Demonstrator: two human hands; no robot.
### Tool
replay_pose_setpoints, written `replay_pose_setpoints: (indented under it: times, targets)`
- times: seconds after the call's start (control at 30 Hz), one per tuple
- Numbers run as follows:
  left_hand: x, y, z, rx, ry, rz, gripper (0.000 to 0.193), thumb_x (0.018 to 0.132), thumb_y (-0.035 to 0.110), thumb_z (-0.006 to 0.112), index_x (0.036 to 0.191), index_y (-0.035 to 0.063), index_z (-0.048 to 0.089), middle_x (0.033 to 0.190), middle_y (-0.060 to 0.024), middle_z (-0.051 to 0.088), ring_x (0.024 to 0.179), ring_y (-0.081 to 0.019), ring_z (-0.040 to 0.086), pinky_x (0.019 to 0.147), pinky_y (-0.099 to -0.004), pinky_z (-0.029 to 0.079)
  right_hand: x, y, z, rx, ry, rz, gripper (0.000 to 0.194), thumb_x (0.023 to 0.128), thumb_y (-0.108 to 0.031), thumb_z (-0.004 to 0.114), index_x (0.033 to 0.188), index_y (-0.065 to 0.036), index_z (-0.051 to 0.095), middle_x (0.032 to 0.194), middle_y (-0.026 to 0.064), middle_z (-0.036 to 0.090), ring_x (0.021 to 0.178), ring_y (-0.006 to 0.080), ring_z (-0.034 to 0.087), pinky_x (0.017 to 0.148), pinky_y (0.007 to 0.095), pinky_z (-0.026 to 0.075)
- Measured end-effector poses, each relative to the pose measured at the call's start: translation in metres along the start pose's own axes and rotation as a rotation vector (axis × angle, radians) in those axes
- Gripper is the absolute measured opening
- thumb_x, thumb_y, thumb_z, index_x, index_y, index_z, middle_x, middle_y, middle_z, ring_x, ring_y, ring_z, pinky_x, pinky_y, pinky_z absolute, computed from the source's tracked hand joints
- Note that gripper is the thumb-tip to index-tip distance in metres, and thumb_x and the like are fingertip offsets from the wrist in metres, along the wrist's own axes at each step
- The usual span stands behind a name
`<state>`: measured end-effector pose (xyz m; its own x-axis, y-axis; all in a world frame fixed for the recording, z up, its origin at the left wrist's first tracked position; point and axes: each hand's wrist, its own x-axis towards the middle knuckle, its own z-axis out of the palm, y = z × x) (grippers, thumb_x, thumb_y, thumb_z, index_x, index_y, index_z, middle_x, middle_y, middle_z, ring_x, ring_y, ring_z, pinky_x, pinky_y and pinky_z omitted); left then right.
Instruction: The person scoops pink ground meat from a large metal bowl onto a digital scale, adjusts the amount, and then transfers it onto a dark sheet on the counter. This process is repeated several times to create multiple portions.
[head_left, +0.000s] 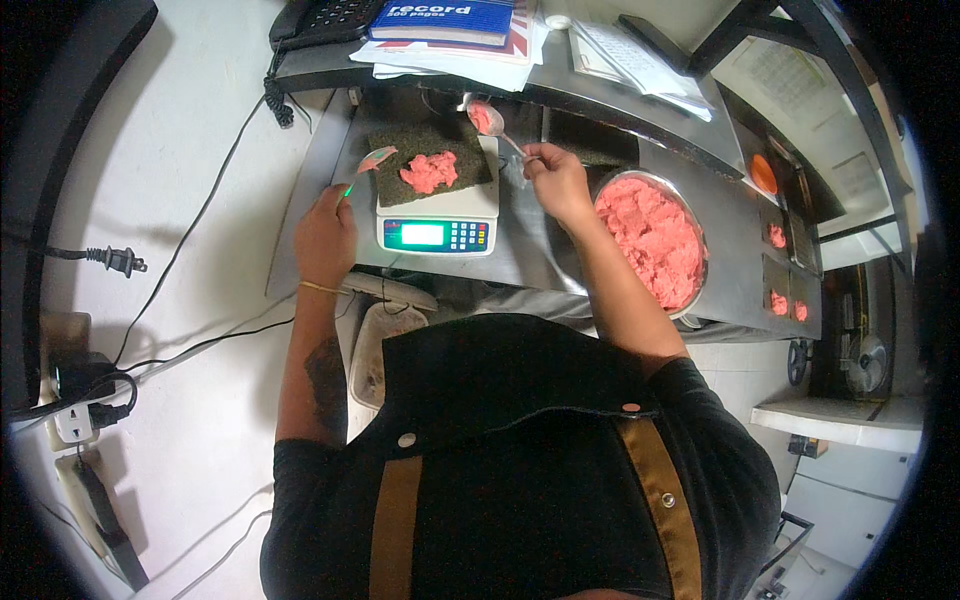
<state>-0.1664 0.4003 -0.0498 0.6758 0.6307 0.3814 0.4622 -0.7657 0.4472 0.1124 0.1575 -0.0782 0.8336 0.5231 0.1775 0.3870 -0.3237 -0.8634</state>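
A digital kitchen scale with a lit display stands on the steel counter. On its platform lies a dark sheet that looks like nori, with a lump of pink ground paste near its middle. My left hand grips the handle of a paste-smeared spoon over the sheet's left edge. In my right hand is a metal spoon carrying pink paste, held above the sheet's upper right corner. A round metal bowl heaped with the same paste sits to the right.
Several dark sheets with paste portions lie at the counter's right end. A shelf above holds a telephone, a blue record book and papers. Below the scale is a lidded white container. Cords run along the left wall.
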Motion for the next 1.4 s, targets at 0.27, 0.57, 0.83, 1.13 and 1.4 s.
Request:
replay_pose_setpoints:
  times: [0.27,0.57,0.83,1.13,1.4]
  targets:
    - [0.002,0.021,0.008,-0.096,0.017,0.047,0.026,0.101,0.017,0.058,0.121,0.0066,0.070,0.111,-0.0213,0.074,0.101,-0.0431,0.071,0.087,-0.0526,0.056,-0.012,-0.007,0.008,-0.009,-0.073,0.013,0.025,0.094,-0.011,0.063,0.113,-0.003,0.077,0.095,0.0219,0.078,0.082,0.0290,0.075,0.079,0.0394,0.057]
    - [0.014,0.042,0.019,-0.124,-0.001,0.084,0.029,0.104,0.020,0.057,0.127,0.0084,0.071,0.115,-0.0221,0.074,0.103,-0.0436,0.072,0.089,-0.0510,0.057,-0.024,-0.016,0.023,-0.135,-0.135,-0.070,0.028,0.099,-0.005,0.058,0.122,0.001,0.072,0.091,0.0116,0.075,0.082,0.0176,0.069,0.079,0.0335,0.054]
    - [0.029,0.053,0.039,0.024,0.043,0.195,0.028,0.099,0.015,0.058,0.123,0.0114,0.071,0.100,-0.0178,0.074,0.093,-0.0406,0.072,0.080,-0.0530,0.058,-0.032,-0.031,0.036,-0.175,-0.157,-0.067,0.031,0.099,-0.003,0.056,0.126,-0.001,0.071,0.092,0.0160,0.075,0.086,0.0247,0.073,0.081,0.0384,0.057]
    - [0.016,0.054,0.048,0.068,-0.075,0.186,0.024,0.098,0.015,0.057,0.116,0.0117,0.072,0.095,-0.0169,0.072,0.089,-0.0407,0.072,0.077,-0.0531,0.059,-0.027,-0.029,0.052,-0.236,-0.144,-0.087,0.030,0.098,-0.006,0.058,0.125,-0.002,0.072,0.092,0.0201,0.076,0.088,0.0341,0.076,0.081,0.0431,0.057]
    - [0.011,0.024,0.058,0.085,-0.115,0.149,0.026,0.100,0.014,0.056,0.120,0.0072,0.072,0.103,-0.0221,0.074,0.092,-0.0443,0.072,0.079,-0.0556,0.058,-0.007,-0.006,0.060,-0.227,-0.125,-0.033,0.032,0.096,-0.008,0.061,0.125,-0.002,0.072,0.093,0.0208,0.076,0.088,0.0342,0.076,0.082,0.0431,0.057]
